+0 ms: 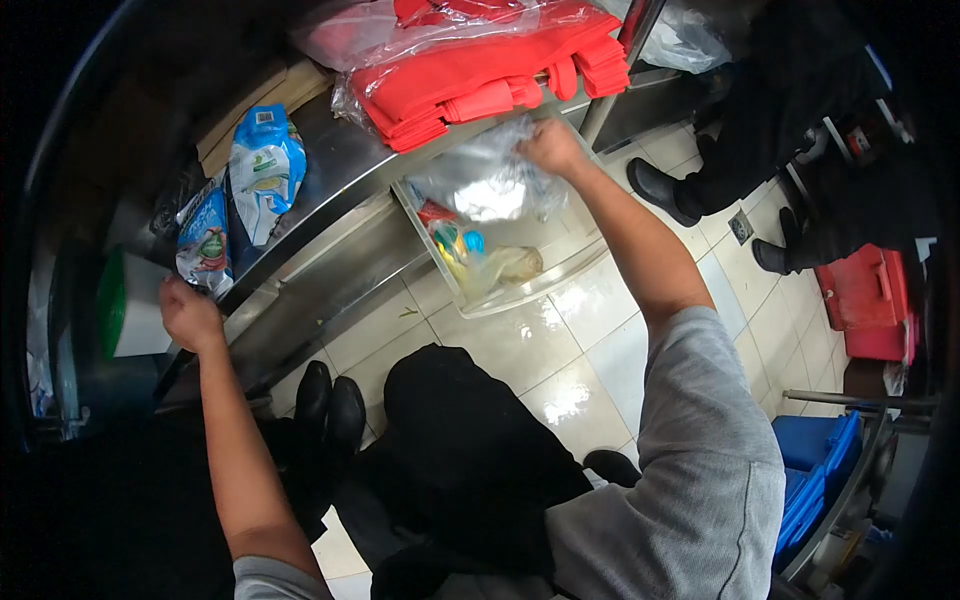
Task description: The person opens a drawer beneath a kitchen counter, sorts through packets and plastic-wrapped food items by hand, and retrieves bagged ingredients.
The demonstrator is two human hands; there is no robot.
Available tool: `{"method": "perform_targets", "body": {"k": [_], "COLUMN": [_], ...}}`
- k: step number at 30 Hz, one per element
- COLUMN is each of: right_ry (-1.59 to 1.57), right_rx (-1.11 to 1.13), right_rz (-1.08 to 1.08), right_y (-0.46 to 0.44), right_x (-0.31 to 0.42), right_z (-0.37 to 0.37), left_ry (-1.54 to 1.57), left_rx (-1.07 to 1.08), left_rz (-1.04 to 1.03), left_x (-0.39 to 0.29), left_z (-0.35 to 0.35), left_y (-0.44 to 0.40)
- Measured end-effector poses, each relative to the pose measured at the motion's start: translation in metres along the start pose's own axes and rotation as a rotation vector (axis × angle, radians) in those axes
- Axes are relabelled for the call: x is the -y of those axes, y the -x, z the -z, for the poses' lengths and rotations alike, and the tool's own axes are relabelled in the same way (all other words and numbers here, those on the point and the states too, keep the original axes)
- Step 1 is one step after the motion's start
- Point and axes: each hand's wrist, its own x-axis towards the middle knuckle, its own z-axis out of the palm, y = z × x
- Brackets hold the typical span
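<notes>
My right hand [552,148] is closed on a crumpled clear plastic bag [495,185] above a pulled-out translucent drawer [575,262]. Inside the drawer lie a red, yellow and blue packet [450,240] and a yellowish plastic bundle [518,264]. My left hand [192,316] has its fingers curled at the metal shelf's edge, by the lower end of a blue packet [205,240]; whether it grips the packet or the edge is hidden. Beside that packet lies another blue and white pouch [267,170].
Stacked red fabric bags [490,85] in clear plastic rest on the shelf above the drawer. Other people's legs and black shoes [662,192] stand at right, near a red container [865,295]. Blue bins [815,480] are at lower right. The tiled floor [560,365] looks shiny.
</notes>
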Motion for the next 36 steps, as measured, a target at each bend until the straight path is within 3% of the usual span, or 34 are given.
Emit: {"method": "perform_targets", "body": {"k": [1, 4, 8, 10, 14, 16, 18, 20, 24, 27, 29, 30, 32, 36], "right_ry": [-0.001, -0.064, 0.060, 0.266, 0.558, 0.513, 0.543, 0.637, 0.538, 0.352, -0.743, -0.737, -1.272, -1.475], "right_rx": [0.004, -0.298, -0.278, -0.162, -0.268, -0.107, 0.343, 0.699, 0.764, 0.694, 0.525, 0.515, 0.532, 0.554], "right_rz": [-0.001, 0.012, 0.000, 0.051, 0.147, 0.101, -0.129, -0.183, -0.068, -0.051, -0.352, -0.348, -0.342, -0.212], "right_y": [-0.004, -0.011, -0.001, 0.008, 0.037, 0.067, 0.106, 0.111, 0.100, 0.077, 0.082, 0.087, 0.102, 0.128], "right_x": [0.001, 0.006, 0.018, 0.025, 0.023, 0.031, 0.067, 0.064, 0.016, -0.008, -0.005, -0.001, 0.004, 0.022], "right_z": [0.002, -0.008, -0.022, -0.020, -0.019, 0.006, 0.047, 0.024, -0.065, -0.068, -0.017, -0.001, 0.028, 0.056], "left_ry": [-0.004, -0.020, 0.001, 0.011, 0.040, 0.029, 0.008, 0.005, 0.011, 0.000, 0.009, -0.010, -0.020, -0.001], "left_rx": [0.002, 0.011, -0.003, 0.027, -0.033, -0.025, 0.027, 0.018, -0.009, 0.001, -0.026, -0.046, -0.053, -0.016], "left_rz": [0.000, -0.027, -0.065, -0.055, -0.082, -0.074, -0.033, -0.017, -0.071, -0.091, -0.102, -0.096, -0.027, -0.015], "left_x": [-0.001, -0.003, 0.008, 0.008, 0.002, 0.003, 0.004, -0.002, 0.003, 0.006, 0.007, 0.006, -0.004, -0.007], "left_z": [0.001, 0.001, -0.001, -0.002, -0.001, -0.001, 0.000, 0.000, -0.002, -0.001, -0.004, -0.002, -0.001, 0.003], "left_y": [0.000, 0.000, -0.003, -0.003, 0.000, -0.001, -0.002, 0.001, -0.002, -0.002, -0.003, -0.001, 0.002, 0.002]}}
